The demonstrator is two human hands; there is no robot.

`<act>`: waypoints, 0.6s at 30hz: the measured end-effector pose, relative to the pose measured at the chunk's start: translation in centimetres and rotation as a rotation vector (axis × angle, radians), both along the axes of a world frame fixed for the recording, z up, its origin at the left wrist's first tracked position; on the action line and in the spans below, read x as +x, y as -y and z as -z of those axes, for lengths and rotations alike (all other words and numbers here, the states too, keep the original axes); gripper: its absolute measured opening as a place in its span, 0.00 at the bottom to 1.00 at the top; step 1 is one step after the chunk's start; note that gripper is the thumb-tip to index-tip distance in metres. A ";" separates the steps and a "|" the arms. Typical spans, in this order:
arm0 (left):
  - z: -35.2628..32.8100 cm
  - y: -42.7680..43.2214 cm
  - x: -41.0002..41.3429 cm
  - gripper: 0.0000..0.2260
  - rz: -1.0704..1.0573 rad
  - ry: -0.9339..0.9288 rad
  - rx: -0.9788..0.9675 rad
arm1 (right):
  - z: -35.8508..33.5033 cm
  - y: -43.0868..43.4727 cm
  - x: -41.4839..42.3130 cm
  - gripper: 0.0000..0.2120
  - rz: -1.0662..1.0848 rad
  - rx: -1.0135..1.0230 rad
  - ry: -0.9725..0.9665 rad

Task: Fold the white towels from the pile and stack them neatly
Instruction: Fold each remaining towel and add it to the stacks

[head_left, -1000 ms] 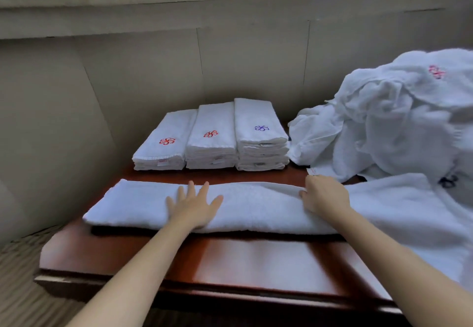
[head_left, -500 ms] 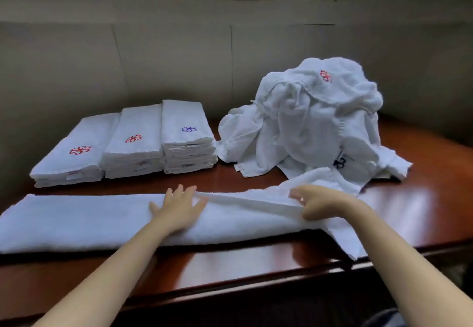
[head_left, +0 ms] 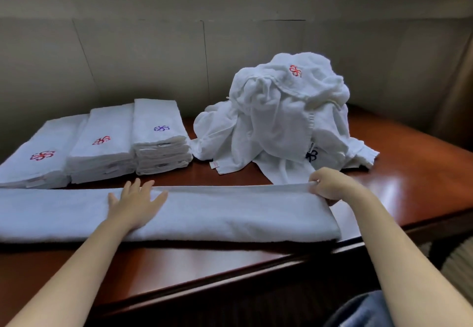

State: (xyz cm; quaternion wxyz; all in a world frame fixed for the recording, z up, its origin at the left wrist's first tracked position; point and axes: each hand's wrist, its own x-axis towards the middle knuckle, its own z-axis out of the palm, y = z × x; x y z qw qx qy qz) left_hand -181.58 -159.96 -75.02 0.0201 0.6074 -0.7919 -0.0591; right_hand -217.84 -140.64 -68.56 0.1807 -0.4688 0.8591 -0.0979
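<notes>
A long white towel [head_left: 230, 214], folded lengthwise into a strip, lies across the front of the red-brown table [head_left: 409, 188]. My left hand [head_left: 135, 202] presses flat on the strip left of its middle, fingers spread. My right hand [head_left: 330, 183] pinches the strip's far right corner with curled fingers. Behind the strip at the left stand three stacks of folded white towels [head_left: 102, 144] with red and purple emblems. The loose pile of white towels [head_left: 284, 121] rises behind my right hand.
A pale panelled wall [head_left: 153, 57] with a window sill runs close behind the table. The table's front edge [head_left: 256, 275] slants across the lower view. Carpet [head_left: 458, 257] shows at the lower right, and a bit of blue cloth [head_left: 363, 311] by my right arm.
My right hand has drawn the towel's right end out straight, so the strip now lies flat and even. The view has turned right. My left hand stays pressed on the strip.
</notes>
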 end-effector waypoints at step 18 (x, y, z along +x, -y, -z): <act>0.4 -8.3 -6.8 0.30 0.402 -0.017 0.074 | 6.0 3.1 13.1 0.27 -0.389 -0.211 -0.124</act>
